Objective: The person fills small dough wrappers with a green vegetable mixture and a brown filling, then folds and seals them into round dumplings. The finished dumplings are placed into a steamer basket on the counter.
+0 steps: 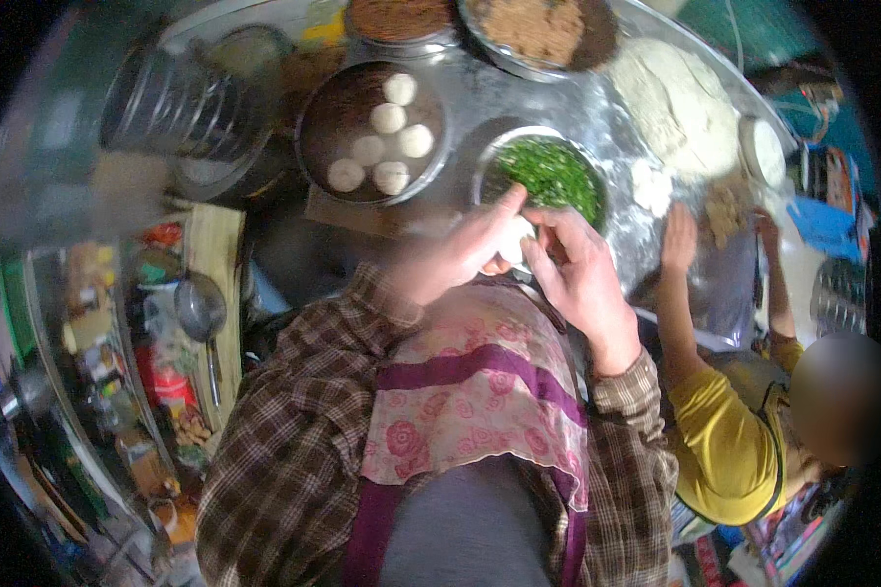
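My left hand (477, 238) cups a piece of white dough (515, 238), with its thumb pointing up beside it. From the right, my right hand (569, 253) pinches the same dough with thumb and fingers. Both hands are over the near edge of a metal bowl (547, 172) of chopped green herbs or leafy vegetables. Up and to the left, several round white dough pieces (388, 117) sit apart or close together on a round dark pan (330, 125). Whether the dough in my hands has filling inside is hidden by my fingers.
At the back stand a pan of brown crumbly filling (532, 29) and a bowl of reddish-brown food (400, 18). A large dough mass (679, 110) lies back right on the floured metal table (484, 103). At right, a co-worker (727, 440) in yellow has both hands at the table.
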A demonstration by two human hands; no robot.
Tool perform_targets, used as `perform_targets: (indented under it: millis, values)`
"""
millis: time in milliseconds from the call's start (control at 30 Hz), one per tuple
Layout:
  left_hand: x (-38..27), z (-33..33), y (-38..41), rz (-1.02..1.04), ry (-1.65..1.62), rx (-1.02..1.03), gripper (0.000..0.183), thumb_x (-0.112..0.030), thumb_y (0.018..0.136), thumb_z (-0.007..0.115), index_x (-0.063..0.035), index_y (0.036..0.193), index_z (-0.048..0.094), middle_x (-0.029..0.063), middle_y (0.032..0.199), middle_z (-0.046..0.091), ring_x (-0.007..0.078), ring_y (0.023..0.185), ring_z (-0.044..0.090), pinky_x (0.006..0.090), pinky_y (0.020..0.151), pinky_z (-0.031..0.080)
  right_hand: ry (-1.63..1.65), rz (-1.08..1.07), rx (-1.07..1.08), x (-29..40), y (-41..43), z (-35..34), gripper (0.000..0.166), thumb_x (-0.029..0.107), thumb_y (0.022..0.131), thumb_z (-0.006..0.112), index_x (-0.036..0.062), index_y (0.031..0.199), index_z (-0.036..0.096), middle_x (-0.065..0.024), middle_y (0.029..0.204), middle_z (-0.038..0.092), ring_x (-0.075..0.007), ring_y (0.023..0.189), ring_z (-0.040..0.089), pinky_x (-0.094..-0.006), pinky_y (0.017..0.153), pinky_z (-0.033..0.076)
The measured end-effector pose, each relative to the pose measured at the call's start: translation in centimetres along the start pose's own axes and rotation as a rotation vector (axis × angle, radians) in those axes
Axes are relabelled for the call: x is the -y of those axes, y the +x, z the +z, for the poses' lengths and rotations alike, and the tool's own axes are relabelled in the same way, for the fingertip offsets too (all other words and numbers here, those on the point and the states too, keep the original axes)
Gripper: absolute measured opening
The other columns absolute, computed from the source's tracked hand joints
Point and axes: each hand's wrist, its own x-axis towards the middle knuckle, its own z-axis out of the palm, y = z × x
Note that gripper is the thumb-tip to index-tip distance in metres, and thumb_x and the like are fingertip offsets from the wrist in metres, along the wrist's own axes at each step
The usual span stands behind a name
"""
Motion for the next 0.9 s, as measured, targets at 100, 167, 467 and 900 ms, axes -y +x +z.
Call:
perform_targets:
  millis: [100, 167, 467, 900]
  values:
    - [-0.4, -0.5, -1.2, -0.051, -0.059, -0.116, 0.065, -0.06, 0.11, 0.027, -0.0103, 0.095, 0.066, -0.0063, 0.066, 0.052, 0.0047, 0.049, 0.037, 0.0226, 0.044, 0.024, -0.037, -0.08, 0.102, -0.3, 0.9, 1.0, 0.011, 0.006, 0.095, 0.07, -0.0021, 0.1, 0.064, -0.0145, 0.089, 0.064, -0.0272, 0.077, 0.065, -0.036, 0.069, 0.052]
    - [1.2, -2.7, -1.8, 0.025, -0.086, -0.186, 0.064, -0.058, 0.111, 0.025, -0.0098, 0.094, 0.064, -0.004, 0.065, 0.053, 0.006, 0.048, 0.039, 0.0231, 0.043, 0.026, -0.053, -0.094, 0.122, -0.2, 1.9, 2.3, 0.011, 0.006, 0.095, 0.069, -0.0022, 0.099, 0.063, -0.015, 0.089, 0.064, -0.0291, 0.077, 0.065, -0.0372, 0.07, 0.052]
    - [4.4, -7.6, -7.2, 0.226, 0.23, -0.331, 0.039, -0.035, 0.108, 0.046, -0.0033, 0.116, 0.068, 0.0064, 0.076, 0.064, 0.0139, 0.061, 0.057, 0.0286, 0.056, 0.045, -0.078, -0.218, 0.139, 3.0, 15.4, 8.8, 0.014, 0.007, 0.093, 0.069, -0.0008, 0.104, 0.064, -0.0196, 0.093, 0.07, -0.0321, 0.084, 0.071, -0.0401, 0.075, 0.055]
    - [5.9, -11.1, -10.6, 0.24, 0.277, -0.428, 0.029, -0.024, 0.107, 0.059, -0.0007, 0.122, 0.068, 0.0016, 0.089, 0.067, 0.0094, 0.077, 0.06, 0.0271, 0.068, 0.052, -0.288, -0.529, 0.279, -1.7, 26.1, 12.4, 0.047, 0.005, 0.075, 0.08, 0.0101, 0.121, 0.071, -0.0128, 0.12, 0.067, -0.0339, 0.115, 0.061, -0.042, 0.101, 0.05]
